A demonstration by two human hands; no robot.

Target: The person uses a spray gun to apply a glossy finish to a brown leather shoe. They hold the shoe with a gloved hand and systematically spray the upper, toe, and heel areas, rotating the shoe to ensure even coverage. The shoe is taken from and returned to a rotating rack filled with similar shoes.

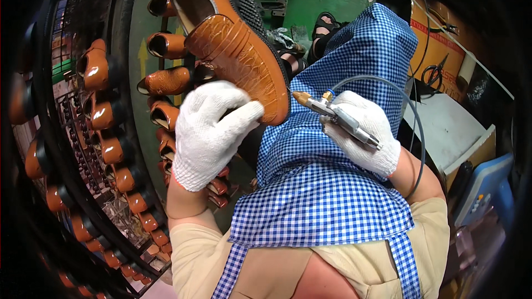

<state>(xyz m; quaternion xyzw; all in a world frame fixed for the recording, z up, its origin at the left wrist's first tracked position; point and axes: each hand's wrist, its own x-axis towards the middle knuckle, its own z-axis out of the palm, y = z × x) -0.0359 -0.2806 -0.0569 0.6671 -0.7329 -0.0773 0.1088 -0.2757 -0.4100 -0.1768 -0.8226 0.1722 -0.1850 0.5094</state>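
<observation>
A glossy tan-brown leather shoe [238, 55] with a black ridged sole is raised in front of me, its toe toward my body and its opening at the far left. My gloved left hand [210, 127] is closed at its toe end, thumb lying against the upper; the other fingertips are partly hidden. In my gloved right hand [363, 130] is a metal air tool [341, 117] with a brass-coloured nozzle. The nozzle points left at the shoe's toe, a small gap away. A thin grey hose [413, 111] loops from the tool around my right wrist.
On my left stands a dark metal rack [64, 133] with several brown shoes [102, 113]. My blue checked apron [316, 199] covers my lap. Black-handled scissors [435, 75] and an orange box [443, 50] are at the right, above a white board [449, 127] and a blue device [487, 185].
</observation>
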